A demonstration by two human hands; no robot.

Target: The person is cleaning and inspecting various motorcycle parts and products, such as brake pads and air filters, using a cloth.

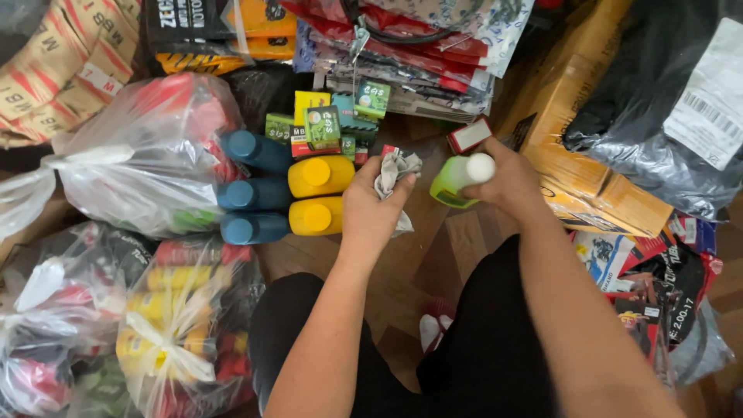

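My left hand (pixel 373 206) is closed on a crumpled grey cloth (pixel 395 172), held just left of a light green bottle with a white cap (pixel 458 176). My right hand (pixel 507 182) grips that bottle from the right side, cap pointing up toward the camera. Both hands hover above a wooden floor (pixel 433 248), between my knees in black trousers. Just left of my left hand lie two yellow bottles (pixel 320 176) and three blue bottles (pixel 251 190) on their sides.
Small green and yellow boxes (pixel 325 124) sit behind the bottles. Tied clear plastic bags of goods (pixel 139 155) fill the left. A brown cardboard carton (pixel 588 131) and a black wrapped parcel (pixel 658 93) lie at right. Stacked flat packets (pixel 418 54) are at the back.
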